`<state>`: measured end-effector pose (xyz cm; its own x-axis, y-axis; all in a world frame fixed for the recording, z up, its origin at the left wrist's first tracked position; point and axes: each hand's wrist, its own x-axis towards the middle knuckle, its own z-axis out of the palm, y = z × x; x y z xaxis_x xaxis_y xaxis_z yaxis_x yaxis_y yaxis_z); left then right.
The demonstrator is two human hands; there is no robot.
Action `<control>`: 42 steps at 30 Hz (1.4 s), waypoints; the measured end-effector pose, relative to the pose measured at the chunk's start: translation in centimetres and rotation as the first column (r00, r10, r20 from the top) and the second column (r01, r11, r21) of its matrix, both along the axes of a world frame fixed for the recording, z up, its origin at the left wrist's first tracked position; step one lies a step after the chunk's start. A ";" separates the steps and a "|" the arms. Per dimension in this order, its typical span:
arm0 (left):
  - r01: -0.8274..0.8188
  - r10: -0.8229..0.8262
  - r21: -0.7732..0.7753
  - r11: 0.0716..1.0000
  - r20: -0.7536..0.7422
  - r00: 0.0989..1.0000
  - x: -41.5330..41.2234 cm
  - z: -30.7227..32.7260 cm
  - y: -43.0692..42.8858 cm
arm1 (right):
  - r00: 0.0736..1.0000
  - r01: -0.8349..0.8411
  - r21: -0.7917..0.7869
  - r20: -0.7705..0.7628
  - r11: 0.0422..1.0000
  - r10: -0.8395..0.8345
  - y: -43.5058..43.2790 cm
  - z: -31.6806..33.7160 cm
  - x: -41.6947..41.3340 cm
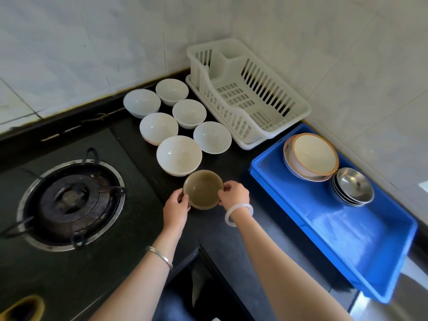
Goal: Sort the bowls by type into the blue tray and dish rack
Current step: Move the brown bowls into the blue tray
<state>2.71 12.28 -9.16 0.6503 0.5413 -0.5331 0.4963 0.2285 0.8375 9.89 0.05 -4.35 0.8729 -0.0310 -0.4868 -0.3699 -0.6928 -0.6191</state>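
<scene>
A small olive-brown bowl [202, 188] sits low over the black counter, just in front of several white bowls [178, 155]. My left hand [176, 208] pinches its left rim and my right hand [234, 193] pinches its right rim. To the right lies the blue tray [347, 230], which holds a large orange-rimmed bowl [313, 154] nested in another and a stack of steel bowls [353, 186]. The white dish rack [250, 93] stands in the back corner with nothing in it.
A gas burner [70, 202] takes up the counter's left side. Tiled walls close off the back and the right. A dark gap [192, 288] opens below the counter's front edge between my arms.
</scene>
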 end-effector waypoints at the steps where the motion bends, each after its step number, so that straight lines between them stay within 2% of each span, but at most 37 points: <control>1: 0.002 -0.002 0.005 1.000 -0.007 1.000 0.0 -0.1 0.0 | 1.000 0.003 -0.013 0.004 1.000 -0.003 0.0 -0.2 0.0; 5: -0.010 0.010 -0.023 1.000 -0.011 1.000 0.1 -0.2 0.2 | 0.998 0.035 0.023 -0.052 0.999 -0.034 -0.3 -1.2 0.3; 10: -0.011 0.010 -0.069 0.998 -0.013 1.000 0.2 0.4 0.1 | 0.951 0.203 0.263 -0.284 0.943 -0.125 -0.7 -1.5 0.3; 14: 0.050 -0.048 -0.069 0.996 0.037 0.998 0.9 1.8 -0.5 | 0.965 0.213 0.326 -0.218 0.921 -0.146 -2.4 -0.8 -0.2; 19: 0.183 -0.169 -0.121 0.976 0.119 0.978 3.4 5.1 -3.3 | 0.938 0.347 0.417 -0.135 0.840 -0.320 -6.8 1.5 -0.3; 22: 0.291 -0.263 -0.160 0.943 0.175 0.949 5.1 7.2 -6.6 | 0.885 0.449 0.470 -0.120 0.760 -0.449 -10.7 2.9 0.0; 26: 0.444 -0.396 -0.212 0.871 0.234 0.888 7.1 9.2 -12.5 | 0.797 0.568 0.462 -0.101 0.681 -0.596 -16.5 4.3 -0.2; 31: 0.599 -0.564 -0.214 0.772 0.205 0.800 9.1 9.8 -20.8 | 0.665 0.682 0.507 -0.129 0.528 -0.736 -23.8 5.2 -1.3; 33: 0.664 -0.636 -0.218 0.715 0.189 0.748 9.7 9.7 -24.0 | 0.619 0.722 0.466 -0.107 0.511 -0.778 -26.8 5.0 -1.7; 35: 0.705 -0.688 -0.261 0.660 0.168 0.706 10.1 9.5 -27.1 | 0.585 0.755 0.423 -0.092 0.500 -0.806 -29.4 4.9 -2.3; 40: 0.739 -0.746 -0.339 0.582 0.139 0.652 10.7 8.3 -33.4 | 0.431 0.834 0.454 -0.184 0.313 -0.883 -34.9 3.4 -2.8; 42: 0.754 -0.764 -0.322 0.572 0.125 0.633 10.9 7.6 -35.7 | 0.411 0.859 0.402 -0.168 0.318 -0.896 -36.4 2.6 -2.6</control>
